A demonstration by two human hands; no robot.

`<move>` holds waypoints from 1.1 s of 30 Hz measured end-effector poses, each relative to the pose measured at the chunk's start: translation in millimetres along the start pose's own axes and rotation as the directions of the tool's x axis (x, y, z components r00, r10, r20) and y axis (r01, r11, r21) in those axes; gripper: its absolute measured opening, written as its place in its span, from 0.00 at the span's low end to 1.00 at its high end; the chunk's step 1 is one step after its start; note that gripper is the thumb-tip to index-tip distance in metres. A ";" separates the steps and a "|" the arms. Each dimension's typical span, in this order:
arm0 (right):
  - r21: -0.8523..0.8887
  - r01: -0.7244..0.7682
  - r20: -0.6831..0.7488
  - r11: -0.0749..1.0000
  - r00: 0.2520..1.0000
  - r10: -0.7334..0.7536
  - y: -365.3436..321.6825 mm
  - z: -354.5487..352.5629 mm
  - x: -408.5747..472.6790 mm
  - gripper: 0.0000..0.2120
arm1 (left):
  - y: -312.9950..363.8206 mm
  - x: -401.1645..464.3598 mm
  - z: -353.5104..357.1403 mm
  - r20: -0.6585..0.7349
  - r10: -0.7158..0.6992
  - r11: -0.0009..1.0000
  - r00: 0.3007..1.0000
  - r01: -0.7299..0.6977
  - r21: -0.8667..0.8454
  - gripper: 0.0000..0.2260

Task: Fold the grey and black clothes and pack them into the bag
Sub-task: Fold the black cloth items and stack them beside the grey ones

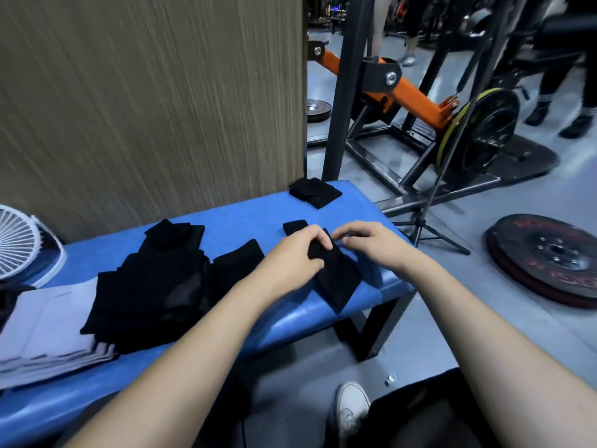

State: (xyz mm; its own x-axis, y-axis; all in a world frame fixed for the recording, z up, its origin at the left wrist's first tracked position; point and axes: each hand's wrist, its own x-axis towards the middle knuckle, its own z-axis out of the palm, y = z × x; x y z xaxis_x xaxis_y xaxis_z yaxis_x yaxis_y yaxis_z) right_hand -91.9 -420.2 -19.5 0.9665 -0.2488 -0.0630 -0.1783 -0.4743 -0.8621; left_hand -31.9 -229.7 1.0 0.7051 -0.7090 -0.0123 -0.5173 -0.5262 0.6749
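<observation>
A blue padded surface [226, 221] runs from the lower left of the frame up toward the centre right, and both bare hands work at its right end. The left hand [297, 253] has its fingers curled round the upper end of a narrow black cloth [336, 279], gripping it. The right hand [368, 240] sits just beside it to the right, with its fingers bent and their tips at the same upper end of the cloth; whether they pinch the fabric or only touch it cannot be told, as this part is blurred.

The black cloth is a long strip. Its long axis runs diagonally, from the hands at centre frame down and to the right, and its lower end hangs slightly over the near edge of the surface. A small black piece [295, 226] lies just above the left hand.

Left of the hands lies another folded black piece [239, 263], and further left a larger heap of black clothes [155, 286] with a small folded black item [174, 232] on its top end. The heap partly overlaps a stack of folded grey clothes [48, 328] at the lower left of the frame. A separate folded black bundle [315, 192] rests at the far end of the surface, well apart from the hands.

A white fan [19, 244] shows at the left edge. On the floor at the right lies a weight plate [549, 257], and an orange and black gym machine [413, 98] stands in the upper right.
</observation>
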 end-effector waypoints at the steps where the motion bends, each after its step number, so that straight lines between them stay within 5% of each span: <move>1: 0.045 -0.006 0.054 0.999 0.999 0.004 2.0 -3.4 -8.1 0.07 | 0.5 -2.4 4.9 0.024 0.004 1.000 1.000 -0.004 -0.022 0.14; 8: -0.066 -0.054 0.176 0.996 0.982 0.064 11.6 -5.4 -35.6 0.12 | -4.2 -15.9 39.0 -0.031 -0.029 0.997 0.999 0.027 -0.075 0.14; 15: 0.004 -0.003 0.314 1.000 0.949 0.002 1.2 0.3 -22.4 0.22 | -19.0 -20.4 36.9 -0.133 -0.123 0.975 0.983 0.095 -0.200 0.12; 19: -0.123 0.126 0.394 0.984 0.917 -0.068 3.7 9.9 -13.6 0.28 | -21.5 -21.6 35.9 -0.157 -0.121 0.990 0.980 0.109 -0.086 0.10; 26: -0.372 0.259 0.347 0.892 0.929 -0.125 4.6 12.5 -10.6 0.10 | -18.4 -24.0 49.6 -0.168 -0.032 0.996 0.985 0.045 0.075 0.10; 28: -0.464 0.229 0.303 0.856 0.949 -0.089 6.5 9.1 -10.3 0.05 | -18.8 -27.5 53.9 -0.206 -0.015 0.982 0.978 0.054 0.182 0.11; 33: -0.578 0.107 0.211 0.809 0.977 0.022 7.6 -3.1 -14.7 0.12 | -26.7 -31.4 70.7 -0.308 0.083 0.917 0.948 0.048 0.396 0.16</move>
State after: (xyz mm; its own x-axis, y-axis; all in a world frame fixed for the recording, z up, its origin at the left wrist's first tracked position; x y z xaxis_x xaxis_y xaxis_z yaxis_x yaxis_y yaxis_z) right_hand -108.0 -422.8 -23.6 0.9796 -0.0751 -0.1863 -0.1475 -0.8985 -0.4135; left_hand -74.6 -226.6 -68.9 0.7747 -0.5708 0.2721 -0.6323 -0.7028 0.3259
